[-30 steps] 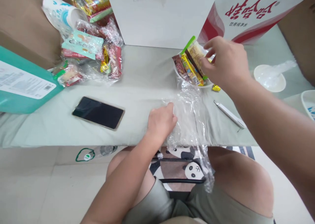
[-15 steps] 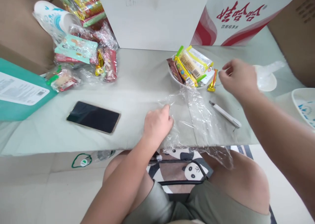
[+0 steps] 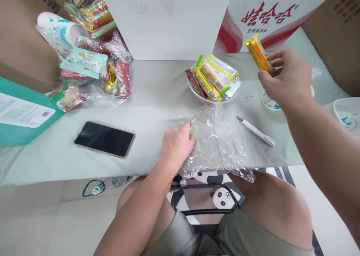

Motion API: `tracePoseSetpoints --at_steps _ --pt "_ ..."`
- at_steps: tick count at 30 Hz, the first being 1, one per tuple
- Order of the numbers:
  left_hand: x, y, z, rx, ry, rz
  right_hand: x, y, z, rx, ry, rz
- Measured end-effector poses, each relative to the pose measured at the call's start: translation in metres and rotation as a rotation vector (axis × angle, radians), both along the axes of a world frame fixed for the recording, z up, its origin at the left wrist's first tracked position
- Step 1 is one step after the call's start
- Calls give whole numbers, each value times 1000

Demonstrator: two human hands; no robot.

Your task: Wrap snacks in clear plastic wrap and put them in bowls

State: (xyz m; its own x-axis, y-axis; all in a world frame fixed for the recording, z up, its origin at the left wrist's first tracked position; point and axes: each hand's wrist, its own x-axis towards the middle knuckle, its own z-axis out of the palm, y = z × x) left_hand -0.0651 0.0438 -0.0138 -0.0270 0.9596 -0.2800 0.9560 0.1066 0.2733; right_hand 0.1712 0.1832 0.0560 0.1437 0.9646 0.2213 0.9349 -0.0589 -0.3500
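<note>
My right hand (image 3: 289,74) is raised on the right and grips a yellow snack packet (image 3: 257,53) between thumb and fingers. The packet is up off the table, right of a white bowl (image 3: 201,98) piled with several wrapped snacks (image 3: 215,76). My left hand (image 3: 178,143) is closed on the left edge of a clear plastic bag (image 3: 213,136), which lies crumpled in front of the bowl and reaches over the table edge. To the right of the plastic lies a white utility knife (image 3: 255,131) with its blade end toward the bowl.
On the left, a black phone (image 3: 104,138) lies near a teal box (image 3: 22,113). Bagged snacks and a paper cup (image 3: 56,29) pile up behind. White boxes (image 3: 168,19) stand at the back. A small white cup (image 3: 271,102) and a larger tub (image 3: 347,113) are at right.
My right hand has picked up the yellow packet from the bowl's right side and lifted it up and right. The left hand stays on the plastic, whose hanging end has drawn up slightly.
</note>
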Motion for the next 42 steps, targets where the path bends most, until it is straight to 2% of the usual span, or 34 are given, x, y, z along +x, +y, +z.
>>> tracePoseSetpoints --at_steps 3,6,9,11,14,17,20,23,26,27,29,32,33,34,36,38,42 --pt "0 0 0 9 8 -2 -23 -4 12 77 88 166" --pt "0 -1 0 22 9 4 -45 -3 17 -6 33 289" --pt "-1 -3 0 19 -16 -8 -49 -11 21 -14 41 320" --pt "-3 -4 -1 18 -31 -18 -41 -29 19 49 107 308" --pt "-4 -5 -2 34 -42 -24 -24 -76 0 96 207 321" --pt "-1 -7 -1 55 -42 -45 -12 -126 -36 -76 176 345" --pt "2 -14 5 29 -35 -58 -8 -153 -71 -210 161 278" --pt "1 -25 14 -54 -40 -23 -3 -155 -87 -178 222 153" --pt "-4 -34 21 -83 -75 41 4 -148 -88 -107 330 94" --pt "-5 -35 22 -46 -101 72 6 -146 -87 -97 379 83" --pt "-5 -33 22 142 -168 127 10 -145 -85 -101 464 85" --pt "-1 -25 16 449 -315 54 13 -144 -85 -102 517 157" --pt "0 -21 13 449 -367 -10 13 -144 -86 -96 522 177" --pt "1 -18 10 379 -416 -72 13 -143 -86 -85 529 183" --pt "0 -12 3 161 -484 -139 13 -139 -87 -56 550 159" --pt "-3 -8 -4 40 -537 -117 15 -134 -87 -19 577 118" --pt "-14 1 -15 94 -748 28 23 -124 -91 30 624 60"
